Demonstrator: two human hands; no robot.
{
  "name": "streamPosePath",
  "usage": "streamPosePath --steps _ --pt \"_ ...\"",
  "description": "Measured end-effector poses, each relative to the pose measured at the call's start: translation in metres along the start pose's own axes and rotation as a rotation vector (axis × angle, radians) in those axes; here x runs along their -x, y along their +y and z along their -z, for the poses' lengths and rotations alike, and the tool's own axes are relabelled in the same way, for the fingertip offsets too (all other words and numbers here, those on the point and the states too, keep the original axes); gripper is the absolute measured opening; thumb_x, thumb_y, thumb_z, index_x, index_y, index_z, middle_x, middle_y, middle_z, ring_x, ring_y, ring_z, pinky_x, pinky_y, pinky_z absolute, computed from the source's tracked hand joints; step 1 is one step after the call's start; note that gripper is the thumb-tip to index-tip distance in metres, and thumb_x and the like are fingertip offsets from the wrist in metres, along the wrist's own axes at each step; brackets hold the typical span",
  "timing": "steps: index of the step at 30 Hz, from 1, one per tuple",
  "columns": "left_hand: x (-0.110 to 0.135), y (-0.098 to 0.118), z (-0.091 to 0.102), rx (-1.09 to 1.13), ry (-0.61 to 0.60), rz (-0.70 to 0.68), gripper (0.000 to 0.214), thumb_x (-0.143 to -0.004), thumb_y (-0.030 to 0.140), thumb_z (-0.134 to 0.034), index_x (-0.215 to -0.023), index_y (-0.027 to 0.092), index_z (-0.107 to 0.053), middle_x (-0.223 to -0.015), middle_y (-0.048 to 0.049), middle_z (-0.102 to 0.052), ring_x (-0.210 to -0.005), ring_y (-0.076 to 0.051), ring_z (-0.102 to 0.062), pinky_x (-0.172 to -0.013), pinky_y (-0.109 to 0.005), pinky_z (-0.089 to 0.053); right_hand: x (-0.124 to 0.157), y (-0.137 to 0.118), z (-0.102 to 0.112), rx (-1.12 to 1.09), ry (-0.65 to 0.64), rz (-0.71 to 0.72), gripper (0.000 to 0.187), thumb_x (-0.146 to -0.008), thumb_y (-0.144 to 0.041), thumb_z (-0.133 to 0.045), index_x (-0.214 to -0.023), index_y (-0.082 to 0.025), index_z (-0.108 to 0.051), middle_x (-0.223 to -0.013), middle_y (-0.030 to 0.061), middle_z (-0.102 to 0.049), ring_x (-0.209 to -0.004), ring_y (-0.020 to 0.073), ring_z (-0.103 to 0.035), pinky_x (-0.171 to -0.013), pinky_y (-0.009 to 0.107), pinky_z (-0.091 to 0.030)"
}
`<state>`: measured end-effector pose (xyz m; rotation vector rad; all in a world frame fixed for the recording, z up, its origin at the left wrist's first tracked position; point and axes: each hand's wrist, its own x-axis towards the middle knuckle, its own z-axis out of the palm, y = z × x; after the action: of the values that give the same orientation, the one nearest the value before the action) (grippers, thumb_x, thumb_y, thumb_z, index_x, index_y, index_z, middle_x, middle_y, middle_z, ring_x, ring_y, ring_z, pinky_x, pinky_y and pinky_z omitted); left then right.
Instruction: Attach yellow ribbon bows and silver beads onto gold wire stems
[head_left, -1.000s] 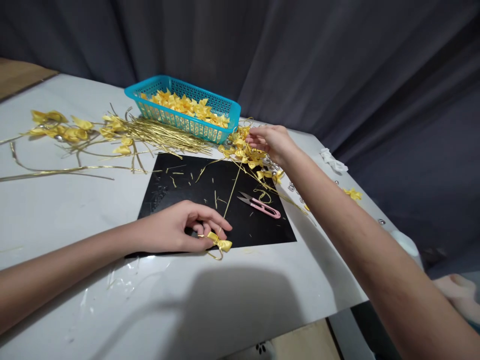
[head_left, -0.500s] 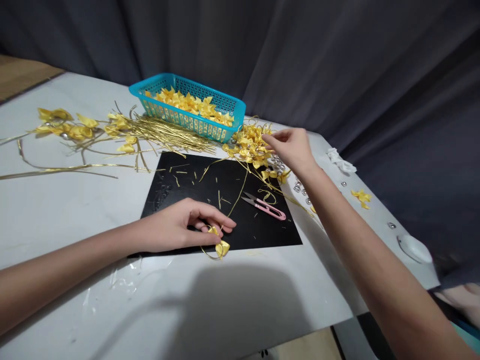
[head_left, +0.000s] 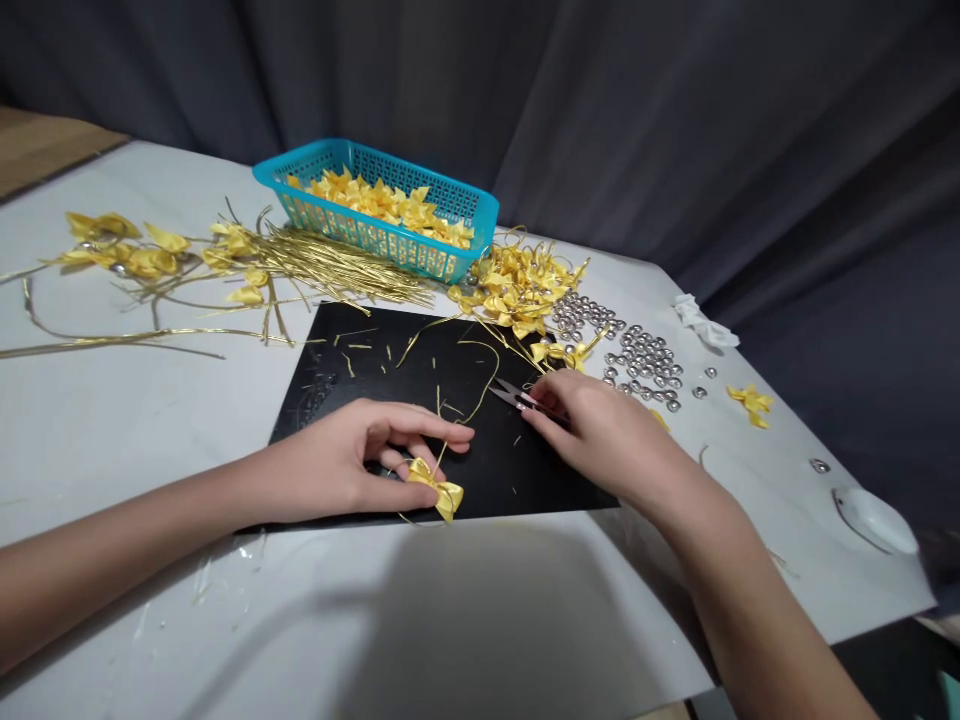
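Note:
My left hand (head_left: 352,458) rests low over a black mat (head_left: 375,360), thumb and fingers pinching a yellow ribbon bow (head_left: 450,497). A thin gold cord (head_left: 491,375) runs up from the bow and curls across the mat. On the mat's right side, my right hand (head_left: 611,425) is closed around the thread snips (head_left: 511,393). Their blades point left toward the cord and look apart, while the handle is mostly hidden by my fingers. Short gold cord clippings (head_left: 349,366) lie scattered on the mat.
Behind the mat stands a blue basket (head_left: 484,215) of yellow bows, beside a bundle of gold cords (head_left: 337,268). Finished-looking bows with cords (head_left: 517,285) pile up right of it, near several silver heart-shaped beads (head_left: 645,360). A white mouse-like object (head_left: 877,520) sits far right.
My right hand has come down from the pile of bows to the mat and taken hold of the thread snips. My left hand still pinches the bow, slightly turned.

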<state>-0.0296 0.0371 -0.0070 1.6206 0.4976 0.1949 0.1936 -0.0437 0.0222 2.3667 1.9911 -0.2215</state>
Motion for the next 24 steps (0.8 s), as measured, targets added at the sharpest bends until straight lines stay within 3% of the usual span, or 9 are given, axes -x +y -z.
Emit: streamPosePath --steps 4,7,12,14,17,19,22,24 --pt "-0.001 -0.001 -0.001 0.012 0.002 0.001 0.04 -0.073 0.016 -0.069 -0.113 0.02 -0.064 -0.086 -0.0025 -0.072 -0.077 -0.011 -0.066 -0.069 -0.018 -0.053 0.002 -0.003 -0.009 -0.031 0.065 -0.041 0.013 -0.088 -0.023 -0.046 -0.094 -0.017 -0.056 -0.091 0.0078 -0.061 -0.083 0.0216 -0.059 -0.066 0.031 -0.045" --pt "-0.001 -0.002 -0.001 0.012 0.01 0.005 0.041 -0.072 0.016 -0.069 -0.112 0.02 -0.064 -0.089 -0.003 -0.072 -0.076 -0.011 -0.066 -0.066 -0.016 -0.052 0.005 -0.004 -0.013 0.019 0.119 -0.102 0.014 -0.089 -0.02 -0.043 -0.088 -0.016 -0.056 -0.091 0.0103 -0.06 -0.09 0.0251 -0.058 -0.072 0.034 -0.045" --pt "-0.001 -0.002 0.0 0.025 0.006 0.024 0.04 -0.073 0.018 -0.069 -0.113 0.018 -0.064 -0.088 -0.0037 -0.072 -0.074 -0.01 -0.066 -0.062 -0.014 -0.052 0.006 0.004 -0.017 0.022 0.242 -0.16 0.015 -0.088 -0.022 -0.043 -0.077 -0.018 -0.05 -0.084 0.0103 -0.059 -0.085 0.0272 -0.056 -0.067 0.036 -0.042" --pt "-0.001 -0.002 0.001 0.025 0.001 0.025 0.04 -0.073 0.019 -0.07 -0.113 0.019 -0.063 -0.089 -0.0035 -0.071 -0.076 -0.01 -0.066 -0.062 -0.013 -0.051 0.006 0.007 -0.018 -0.12 0.302 -0.21 0.013 -0.09 -0.026 -0.041 -0.08 -0.019 -0.047 -0.08 0.0083 -0.059 -0.076 0.0241 -0.056 -0.064 0.035 -0.041" --pt "-0.001 -0.003 0.001 0.022 -0.007 0.035 0.042 -0.073 0.02 -0.071 -0.114 0.021 -0.063 -0.09 -0.0027 -0.071 -0.078 -0.01 -0.065 -0.061 -0.011 -0.05 0.008 0.008 -0.015 -0.614 0.354 -0.248 0.016 -0.092 -0.034 -0.038 -0.084 -0.021 -0.043 -0.07 0.0015 -0.052 -0.056 0.0142 -0.05 -0.053 0.028 -0.039" --pt "-0.001 -0.003 0.002 0.022 -0.003 0.048 0.043 -0.073 0.02 -0.071 -0.115 0.021 -0.062 -0.088 -0.002 -0.071 -0.078 -0.01 -0.065 -0.06 -0.01 -0.049 0.011 0.004 -0.01 -1.027 0.232 -0.261 0.022 -0.091 -0.041 -0.039 -0.081 -0.022 -0.042 -0.062 -0.0031 -0.041 -0.043 0.0086 -0.039 -0.041 0.022 -0.032" --pt "-0.002 -0.003 0.002 0.031 0.008 0.058 0.044 -0.073 0.021 -0.071 -0.116 0.02 -0.062 -0.085 -0.0015 -0.07 -0.077 -0.009 -0.064 -0.059 -0.01 -0.048 0.018 -0.002 -0.001 -1.479 -0.217 -0.268 0.034 -0.088 -0.052 -0.043 -0.079 -0.019 -0.047 -0.056 -0.0066 -0.03 -0.036 0.0038 -0.021 -0.031 0.017 -0.017" --pt "-0.002 -0.003 0.002 0.033 0.026 0.06 0.044 -0.073 0.021 -0.071 -0.116 0.02 -0.061 -0.086 -0.0016 -0.07 -0.076 -0.009 -0.064 -0.058 -0.009 -0.048 0.022 -0.003 0.003 -1.584 -0.494 -0.235 0.038 -0.087 -0.054 -0.045 -0.077 -0.017 -0.05 -0.054 -0.0077 -0.028 -0.036 0.0022 -0.014 -0.031 0.015 -0.012"
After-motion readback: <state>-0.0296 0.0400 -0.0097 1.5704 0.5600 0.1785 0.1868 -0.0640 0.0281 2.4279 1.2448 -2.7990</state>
